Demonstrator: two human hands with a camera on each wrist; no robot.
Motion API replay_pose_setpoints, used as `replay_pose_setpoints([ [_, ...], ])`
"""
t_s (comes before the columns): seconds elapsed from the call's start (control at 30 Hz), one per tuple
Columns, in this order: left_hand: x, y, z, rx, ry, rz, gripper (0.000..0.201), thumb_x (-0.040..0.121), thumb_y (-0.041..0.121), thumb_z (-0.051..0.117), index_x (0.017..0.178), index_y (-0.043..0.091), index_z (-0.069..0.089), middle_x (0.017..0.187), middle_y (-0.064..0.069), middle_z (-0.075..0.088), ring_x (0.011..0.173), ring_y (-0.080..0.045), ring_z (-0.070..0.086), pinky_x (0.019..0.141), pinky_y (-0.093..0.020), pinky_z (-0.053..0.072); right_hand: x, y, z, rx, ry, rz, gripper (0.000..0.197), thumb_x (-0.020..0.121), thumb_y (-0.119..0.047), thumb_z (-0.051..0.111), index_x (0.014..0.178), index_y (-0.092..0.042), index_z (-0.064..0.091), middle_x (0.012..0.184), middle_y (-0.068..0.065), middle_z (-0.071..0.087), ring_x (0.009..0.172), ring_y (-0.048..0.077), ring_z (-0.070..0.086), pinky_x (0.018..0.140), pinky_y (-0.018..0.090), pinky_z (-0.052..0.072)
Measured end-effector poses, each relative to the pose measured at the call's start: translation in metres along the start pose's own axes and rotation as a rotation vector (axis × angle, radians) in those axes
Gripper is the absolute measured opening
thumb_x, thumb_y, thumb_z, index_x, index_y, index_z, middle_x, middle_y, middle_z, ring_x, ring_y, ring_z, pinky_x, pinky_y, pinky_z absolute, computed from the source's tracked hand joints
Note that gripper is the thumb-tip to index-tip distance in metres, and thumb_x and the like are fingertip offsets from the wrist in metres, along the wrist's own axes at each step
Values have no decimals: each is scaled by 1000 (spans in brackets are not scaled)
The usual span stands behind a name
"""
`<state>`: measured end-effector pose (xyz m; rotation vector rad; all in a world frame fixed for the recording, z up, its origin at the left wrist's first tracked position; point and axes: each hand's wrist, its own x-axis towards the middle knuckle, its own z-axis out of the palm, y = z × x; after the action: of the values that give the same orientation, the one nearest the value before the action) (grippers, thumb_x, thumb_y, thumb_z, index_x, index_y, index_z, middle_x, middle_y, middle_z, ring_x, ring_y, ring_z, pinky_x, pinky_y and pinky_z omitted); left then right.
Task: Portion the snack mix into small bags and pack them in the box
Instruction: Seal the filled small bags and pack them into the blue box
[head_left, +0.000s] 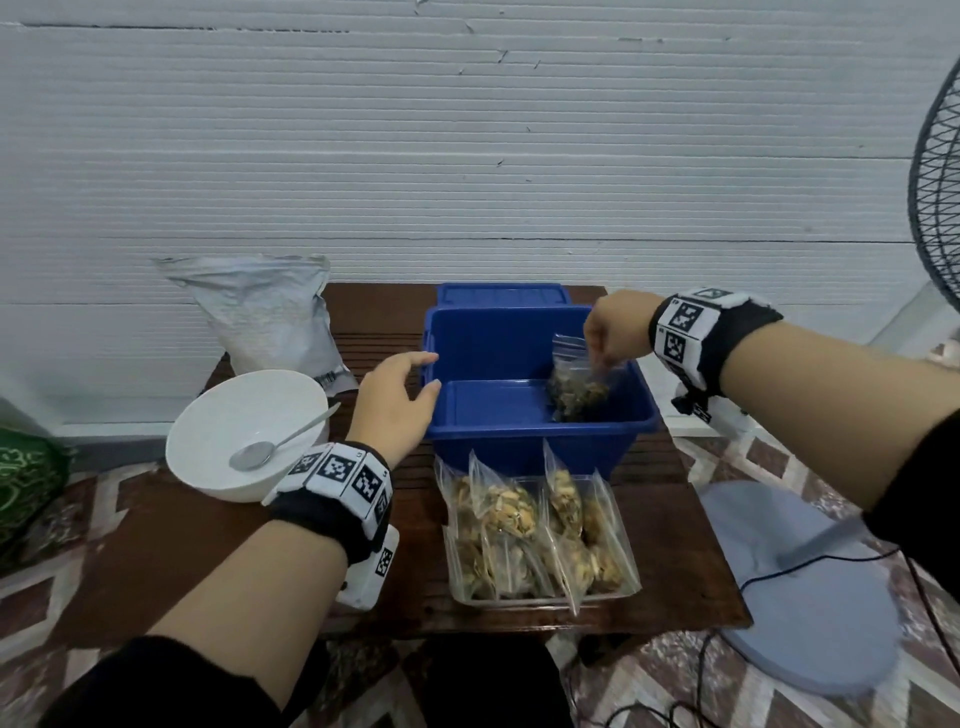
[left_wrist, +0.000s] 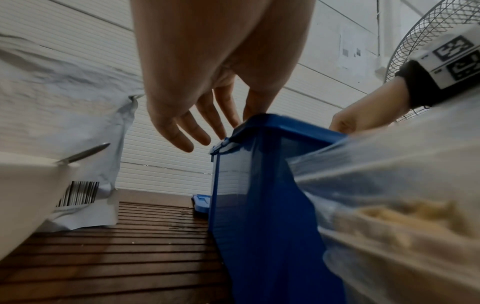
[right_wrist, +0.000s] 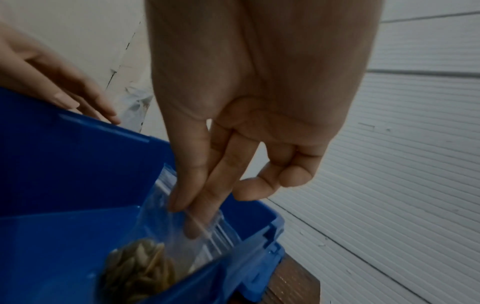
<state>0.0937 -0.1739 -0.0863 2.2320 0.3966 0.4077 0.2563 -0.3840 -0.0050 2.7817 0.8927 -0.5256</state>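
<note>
An open blue box stands in the middle of the dark wooden table. My right hand pinches the top of a small clear bag of snack mix and holds it inside the box's right side; thumb and fingers clamp the bag. My left hand hovers by the box's left rim with fingers spread and straight, holding nothing. Several filled snack bags stand in a clear tray in front of the box.
A white bowl with a metal spoon sits at the left. A large silver pouch stands behind it. The blue lid lies behind the box. A standing fan with its round base is at the right.
</note>
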Motion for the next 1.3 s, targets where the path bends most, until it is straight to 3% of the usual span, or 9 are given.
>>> replay_pose_setpoints([
  [0.13, 2, -5, 4, 4, 18, 44, 32, 91, 10, 61, 123, 14, 60, 129, -1, 58, 122, -14, 50, 102, -22, 34, 11, -5, 11, -116, -72, 25, 12, 78, -19, 75, 89, -16, 72, 87, -1, 66, 87, 19, 61, 67, 27, 47],
  [0.3, 3, -8, 4, -1, 35, 62, 30, 90, 9, 62, 120, 14, 61, 125, 1, 58, 113, -5, 48, 99, -18, 33, 27, -4, 21, -233, 1, 31, 12, 76, -26, 67, 85, -19, 73, 88, 4, 71, 85, 27, 66, 77, 39, 57],
  [0.4, 3, -8, 5, -2, 41, 63, 30, 90, 8, 62, 120, 14, 61, 124, 2, 58, 112, -4, 48, 98, -16, 33, 32, -5, 24, -300, 13, -9, 13, 81, -23, 60, 86, -17, 71, 89, 5, 70, 86, 28, 64, 78, 35, 51],
  [0.5, 3, -9, 6, -9, 46, 58, 30, 90, 8, 61, 119, 14, 62, 123, 3, 57, 111, -3, 47, 97, -15, 32, 32, -9, 29, -383, 22, -19, 11, 88, -19, 56, 80, -15, 62, 87, 4, 65, 85, 27, 60, 75, 30, 33],
  [0.63, 3, -9, 6, -21, 45, 50, 30, 91, 8, 61, 119, 14, 62, 124, 2, 57, 110, -1, 45, 96, -14, 31, 34, -11, 34, -453, 31, -25, 34, 89, -14, 56, 62, -23, 35, 84, 2, 63, 88, 25, 61, 89, 34, 33],
  [0.77, 3, -7, 4, -27, 35, 37, 30, 91, 9, 61, 121, 15, 61, 126, 1, 57, 111, -1, 45, 97, -16, 32, 31, -10, 31, -447, 42, -18, 30, 87, -15, 57, 64, -21, 40, 76, 0, 57, 76, 23, 54, 81, 32, 31],
  [0.97, -5, 3, 1, -15, -9, 8, 36, 92, 12, 61, 127, 15, 58, 134, 2, 55, 118, -3, 45, 95, -12, 30, 16, -17, 23, -387, 80, -53, 7, 90, -16, 53, 88, -15, 60, 83, 1, 58, 79, 23, 52, 76, 31, 29],
  [1.17, -17, 15, -3, 23, -60, -19, 40, 93, 15, 59, 133, 14, 53, 138, -1, 52, 127, -14, 46, 95, -15, 31, -17, -31, 15, -145, 199, -96, 17, 92, -26, 55, 105, -21, 66, 107, -1, 65, 105, 24, 56, 91, 36, 36],
  [1.3, -29, 22, -6, 22, -70, -5, 40, 94, 16, 59, 133, 13, 53, 137, -2, 53, 127, -15, 47, 99, -19, 33, -55, -44, 16, 98, 268, -104, 15, 93, -27, 56, 102, -20, 65, 87, -7, 57, 97, 18, 55, 89, 34, 35],
])
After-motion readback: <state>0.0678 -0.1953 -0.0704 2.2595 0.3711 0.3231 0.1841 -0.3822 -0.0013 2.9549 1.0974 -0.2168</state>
